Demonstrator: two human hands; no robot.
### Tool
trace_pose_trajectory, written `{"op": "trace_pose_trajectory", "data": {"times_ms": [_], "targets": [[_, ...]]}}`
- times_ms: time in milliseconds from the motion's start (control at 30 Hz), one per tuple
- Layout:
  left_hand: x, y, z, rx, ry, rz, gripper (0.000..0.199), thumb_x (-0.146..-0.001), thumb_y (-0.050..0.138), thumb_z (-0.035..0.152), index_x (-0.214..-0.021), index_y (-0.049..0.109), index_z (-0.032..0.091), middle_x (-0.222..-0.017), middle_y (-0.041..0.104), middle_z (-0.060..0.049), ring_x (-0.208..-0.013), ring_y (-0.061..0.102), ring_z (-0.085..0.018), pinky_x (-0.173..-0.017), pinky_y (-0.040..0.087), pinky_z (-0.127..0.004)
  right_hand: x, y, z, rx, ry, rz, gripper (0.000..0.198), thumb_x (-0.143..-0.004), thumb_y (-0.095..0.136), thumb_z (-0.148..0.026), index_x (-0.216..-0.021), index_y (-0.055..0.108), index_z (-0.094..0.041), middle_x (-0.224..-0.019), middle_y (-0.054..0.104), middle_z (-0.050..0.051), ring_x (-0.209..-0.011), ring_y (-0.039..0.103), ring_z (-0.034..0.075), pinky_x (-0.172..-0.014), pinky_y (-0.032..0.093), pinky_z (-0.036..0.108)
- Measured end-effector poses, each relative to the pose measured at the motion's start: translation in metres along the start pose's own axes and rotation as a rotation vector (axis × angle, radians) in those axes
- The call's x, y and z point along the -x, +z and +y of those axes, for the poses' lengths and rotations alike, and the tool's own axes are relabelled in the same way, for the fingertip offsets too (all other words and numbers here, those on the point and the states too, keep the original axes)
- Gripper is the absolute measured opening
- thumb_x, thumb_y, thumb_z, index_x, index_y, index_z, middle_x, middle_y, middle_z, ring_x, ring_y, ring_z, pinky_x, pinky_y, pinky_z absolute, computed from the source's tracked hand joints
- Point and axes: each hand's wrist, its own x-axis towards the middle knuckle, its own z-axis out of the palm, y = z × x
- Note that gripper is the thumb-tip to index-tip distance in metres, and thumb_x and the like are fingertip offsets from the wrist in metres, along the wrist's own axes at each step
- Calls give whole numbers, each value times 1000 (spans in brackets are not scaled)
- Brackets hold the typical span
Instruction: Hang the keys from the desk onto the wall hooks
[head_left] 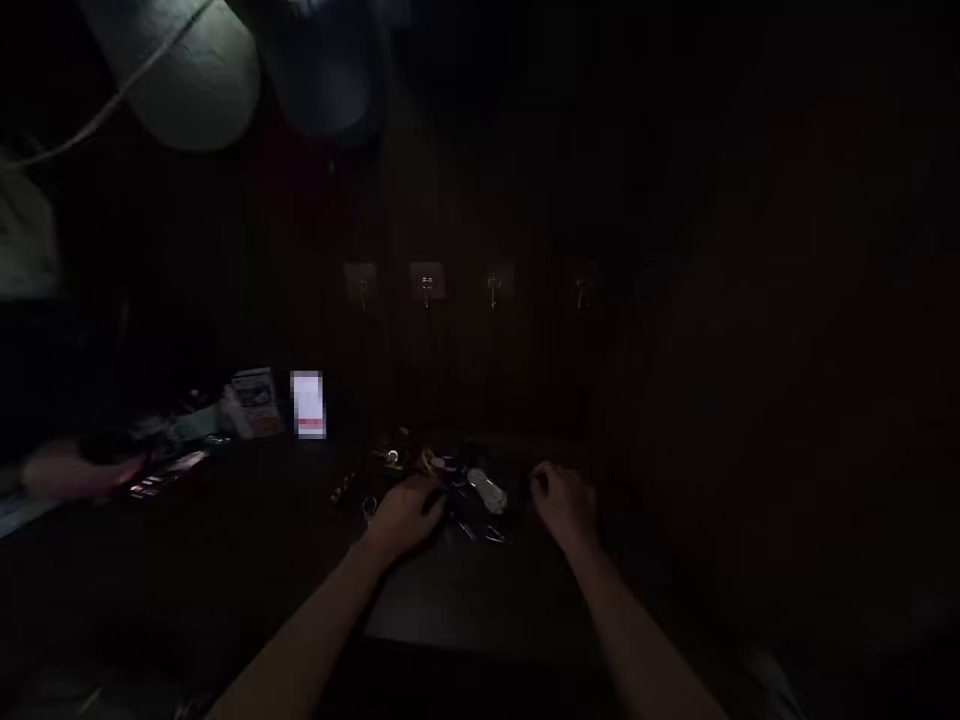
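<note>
In the dim head view, my left hand (407,512) rests palm down at the near left edge of a pile of small things on the dark table (442,605). Its fingertips are lost in shadow. To the right of the pile, my right hand (566,500) lies with curled fingers, thumb and forefinger close together; whatever is between them is too dark to see. Between both hands sits a pale, oblong bundle (487,492), perhaps coiled cord. Close by are a metal ring (369,508), yellow loops (430,462) and a small shiny metal piece (495,535).
Another person's blurred hand (82,472) is at the left. A lit phone screen (308,405) stands at the back, beside a printed packet (257,402). Several metal hooks (427,285) are on the wall. A pale rounded thing (191,80) hangs at upper left.
</note>
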Motion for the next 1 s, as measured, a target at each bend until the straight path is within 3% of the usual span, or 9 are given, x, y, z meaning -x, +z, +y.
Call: {"op": "trace_pose_trajectory", "data": {"times_ms": [167,300,467,600,733,867,1000], "targets": [[6,-6,7,75,159,-98,21,-83,45,25,-97,60,21,-96,67,-3,-90,62,-15,-81,47,-25,-4,-5,13,63,114,23,18,-85,42,-25,-85,59,-22,-92,66,5,-93,54,23,-69,30,33],[10,-8,7,111,204,-65,21,-84,45,26,-100,58,22,-98,67,-2,-91,62,-15,-81,47,-24,-5,-1,18,79,109,42,20,-85,40,-26,-83,60,-22,-90,65,6,-92,54,25,-69,32,34],[7,-3,0,56,92,127,23,-87,39,22,-101,57,22,-96,66,-4,-89,62,-15,-81,48,-28,-5,10,17,9,-3,160,22,-82,44,-22,-98,58,-22,-101,64,7,-97,52,23,-77,34,36],[2,0,-4,1,76,174,26,-86,40,20,-104,57,22,-103,65,-6,-97,60,-18,-88,46,-34,-5,17,15,-108,-134,166,27,-80,43,-17,-101,58,-22,-106,63,6,-103,51,23,-83,36,37],[-1,2,-7,-195,-32,233,30,-86,41,23,-113,56,22,-120,60,-6,-116,50,-22,-103,33,-45,-2,16,9,-236,-231,177,29,-84,39,-24,-107,58,-22,-109,63,6,-105,51,22,-88,39,39],[0,4,-13,-406,-258,259,39,-87,43,34,-123,52,22,-133,50,-9,-128,36,-28,-106,21,-54,6,13,-3,-322,-403,81,39,-89,38,-34,-124,50,-26,-123,57,5,-117,46,21,-95,37,40],[2,5,-16,-445,-319,146,42,-88,38,41,-123,53,25,-132,51,-8,-126,38,-28,-103,29,-49,15,12,-16,-293,-543,-92,44,-91,34,-42,-133,39,-33,-138,45,1,-128,35,21,-101,32,43]]}}
